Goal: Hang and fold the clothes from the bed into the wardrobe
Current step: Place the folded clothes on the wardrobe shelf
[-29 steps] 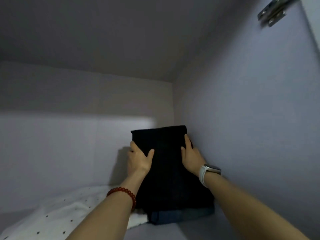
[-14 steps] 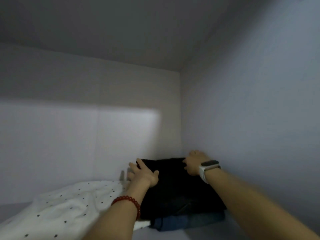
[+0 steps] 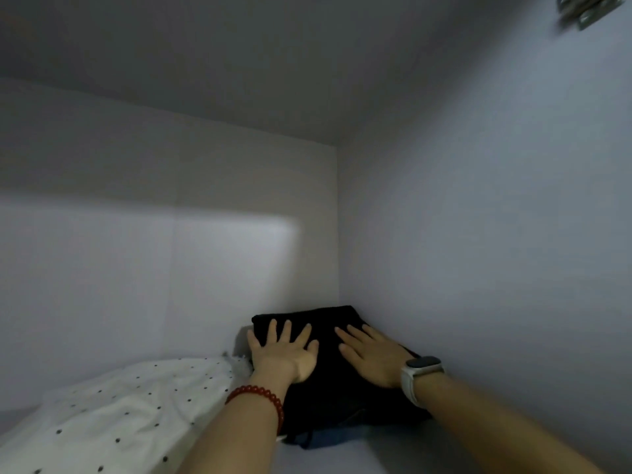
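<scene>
A folded black garment (image 3: 328, 395) lies flat in the back right corner of a wardrobe shelf (image 3: 328, 460), on top of a dark blue folded piece (image 3: 338, 436) whose front edge shows beneath it. My left hand (image 3: 284, 354), with a red bead bracelet at the wrist, presses on the garment's left part with fingers spread. My right hand (image 3: 372, 357), with a watch on the wrist, lies flat on its right part, fingers straight.
A white folded cloth with small dark dots (image 3: 113, 415) lies on the shelf to the left of the black pile. The compartment's back wall (image 3: 171, 268) and right side wall (image 3: 478, 251) close in the corner. A metal hinge (image 3: 586, 6) sits at the top right.
The black garment went from being held upright to lying flat on the pile. Both hands let go of its edges and now press flat on top of it.
</scene>
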### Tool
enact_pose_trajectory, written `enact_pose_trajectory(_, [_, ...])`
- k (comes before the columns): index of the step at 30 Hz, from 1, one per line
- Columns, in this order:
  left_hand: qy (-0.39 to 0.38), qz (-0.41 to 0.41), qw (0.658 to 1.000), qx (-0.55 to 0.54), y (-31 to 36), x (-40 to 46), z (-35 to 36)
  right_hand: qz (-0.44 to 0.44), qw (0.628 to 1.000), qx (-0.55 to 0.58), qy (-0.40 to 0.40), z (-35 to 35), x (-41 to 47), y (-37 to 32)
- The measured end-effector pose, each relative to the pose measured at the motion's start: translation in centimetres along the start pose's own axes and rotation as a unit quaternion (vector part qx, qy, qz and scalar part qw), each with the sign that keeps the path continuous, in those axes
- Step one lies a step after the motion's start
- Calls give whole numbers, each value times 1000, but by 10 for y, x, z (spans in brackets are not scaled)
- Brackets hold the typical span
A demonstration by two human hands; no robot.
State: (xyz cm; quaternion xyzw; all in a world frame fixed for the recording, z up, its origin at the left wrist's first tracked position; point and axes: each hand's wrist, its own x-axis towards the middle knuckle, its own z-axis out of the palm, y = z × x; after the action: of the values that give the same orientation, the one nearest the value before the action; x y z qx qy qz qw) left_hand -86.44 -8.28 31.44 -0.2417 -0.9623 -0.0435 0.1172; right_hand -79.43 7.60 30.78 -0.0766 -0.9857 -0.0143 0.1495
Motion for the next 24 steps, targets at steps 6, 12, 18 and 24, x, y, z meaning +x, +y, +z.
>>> enact_pose_trajectory(6, [116,30,991,57,-3,-40,-41,-3,989,58,138,-29,-28,-13])
enact_pose_trajectory(12, [157,43,986,-32,-3,-113,-75,4,971,95,218,-64,-108,-38])
enact_pose_trajectory(18, [254,73,942,-206,15,-231,-69,23,939,150,308,-73,-235,-58])
enact_pose_trajectory(24, [306,102,890,-323,50,-393,-9,61,892,294,340,-40,-407,-82])
